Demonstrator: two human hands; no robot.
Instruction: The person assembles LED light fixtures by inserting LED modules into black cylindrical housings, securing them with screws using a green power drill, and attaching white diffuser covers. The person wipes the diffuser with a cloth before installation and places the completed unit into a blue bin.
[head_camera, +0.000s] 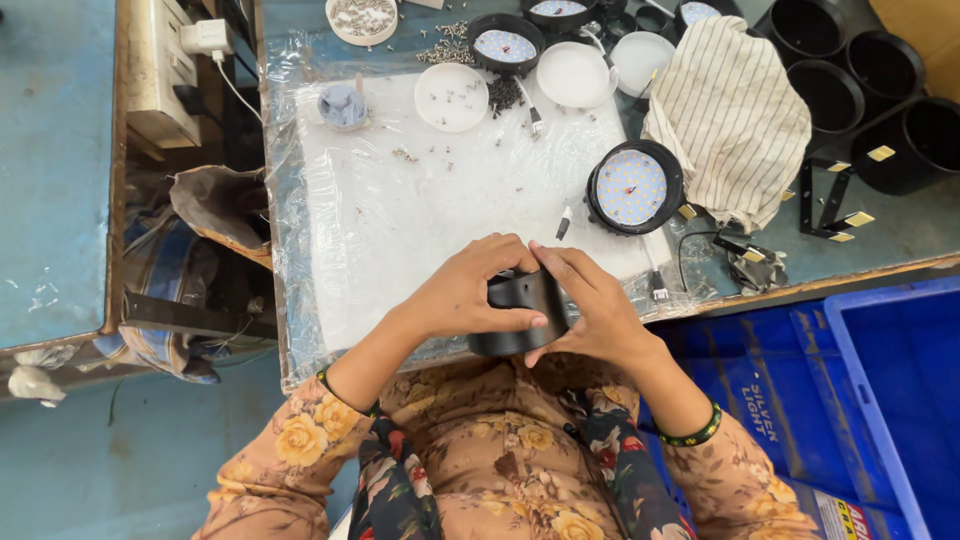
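At the near edge of the bench (900, 245), over the clear plastic sheet (400, 220), both hands met around a black round housing (520, 312). My left hand (462, 295) wrapped it from the left, fingers curled over the top and the thumb pressed along its side, so it was grasping the housing. My right hand (592, 310) clasped the same housing from the right, fingers bent over its upper rim. The housing hung just above my lap, at the sheet's front border. Beyond it, near the right hand, a finished black lamp with a white LED disc (632, 187) lay face up, touching a striped cloth (735, 115). Farther back stood a white dish of screws (451, 97), a white round cover (575, 74) and loose screws. Empty black housings (825, 95) sat at the far right, and a blue crate (880, 390) stood beside my right arm.
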